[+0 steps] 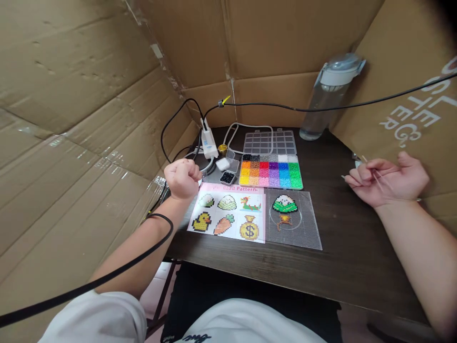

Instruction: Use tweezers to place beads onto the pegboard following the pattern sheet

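My left hand point(183, 178) is balled in a fist above the table's left edge, by the top left corner of the bead pattern sheet point(228, 213); nothing shows in it. My right hand point(387, 181) hovers palm up at the right, its fingers curled round thin clear tweezers point(374, 174). Between the hands lies a clear pegboard point(293, 219) with a green and white bead figure point(284, 204) on it. Behind it sits a bead box point(270, 171) with many coloured compartments, its clear lid point(270, 141) open.
A dark wooden table point(342, 247) is walled in by cardboard point(78, 119). A water bottle point(328, 97) stands at the back right. A white power adapter point(209, 143), black cables and small bead containers point(228, 170) lie at the back left.
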`<state>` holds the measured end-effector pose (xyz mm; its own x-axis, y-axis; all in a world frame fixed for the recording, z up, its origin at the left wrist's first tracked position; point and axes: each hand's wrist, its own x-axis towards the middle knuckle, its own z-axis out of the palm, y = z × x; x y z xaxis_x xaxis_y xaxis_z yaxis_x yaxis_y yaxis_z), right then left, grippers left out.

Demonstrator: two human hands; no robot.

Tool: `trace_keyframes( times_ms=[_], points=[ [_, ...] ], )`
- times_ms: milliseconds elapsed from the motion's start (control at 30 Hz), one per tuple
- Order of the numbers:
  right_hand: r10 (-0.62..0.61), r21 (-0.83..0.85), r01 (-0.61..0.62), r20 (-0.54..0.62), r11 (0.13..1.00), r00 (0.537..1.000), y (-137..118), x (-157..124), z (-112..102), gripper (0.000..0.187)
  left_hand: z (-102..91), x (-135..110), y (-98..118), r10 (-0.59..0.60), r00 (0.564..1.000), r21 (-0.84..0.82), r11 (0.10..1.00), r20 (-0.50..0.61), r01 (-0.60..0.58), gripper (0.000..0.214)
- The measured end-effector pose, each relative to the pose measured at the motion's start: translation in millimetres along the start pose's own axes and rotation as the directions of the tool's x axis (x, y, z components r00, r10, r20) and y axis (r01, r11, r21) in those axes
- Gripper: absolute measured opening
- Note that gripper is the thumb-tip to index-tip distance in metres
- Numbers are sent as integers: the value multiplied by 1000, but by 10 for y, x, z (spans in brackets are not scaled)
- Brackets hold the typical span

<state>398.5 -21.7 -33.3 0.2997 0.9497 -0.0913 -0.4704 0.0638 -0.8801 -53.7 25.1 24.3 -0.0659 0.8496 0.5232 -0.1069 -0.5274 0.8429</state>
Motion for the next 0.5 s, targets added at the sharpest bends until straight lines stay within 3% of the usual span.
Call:
trace_keyframes(
  times_ms=[67, 200, 233, 333, 400, 500],
  points=[
    [9, 4, -9, 0, 1000, 1000, 5, -9, 22, 51, -66, -101, -43, 28, 997, 71, 997, 67, -32, 47],
    [19, -72, -18, 2, 997, 1000, 47, -32, 83, 12, -99, -293, -102, 91, 954, 227, 961, 285, -159, 50],
    [28, -107, -28, -2, 994, 1000, 59, -48, 112, 12, -76, -318, -111, 109, 934, 251, 947, 341, -202, 51],
    [44, -154, -39, 25, 987, 999, 88, -111, 210, 37, 58, -303, -148, 178, 871, 272, 905, 457, -327, 52],
    [38, -142, -31, 46, 989, 998, 106, -138, 240, 47, 171, -229, -201, 229, 843, 269, 879, 486, -394, 51],
    [17, -150, -13, 27, 989, 999, 142, -108, 171, 46, 301, -85, -320, 310, 824, 267, 841, 474, -470, 48]
  ],
)
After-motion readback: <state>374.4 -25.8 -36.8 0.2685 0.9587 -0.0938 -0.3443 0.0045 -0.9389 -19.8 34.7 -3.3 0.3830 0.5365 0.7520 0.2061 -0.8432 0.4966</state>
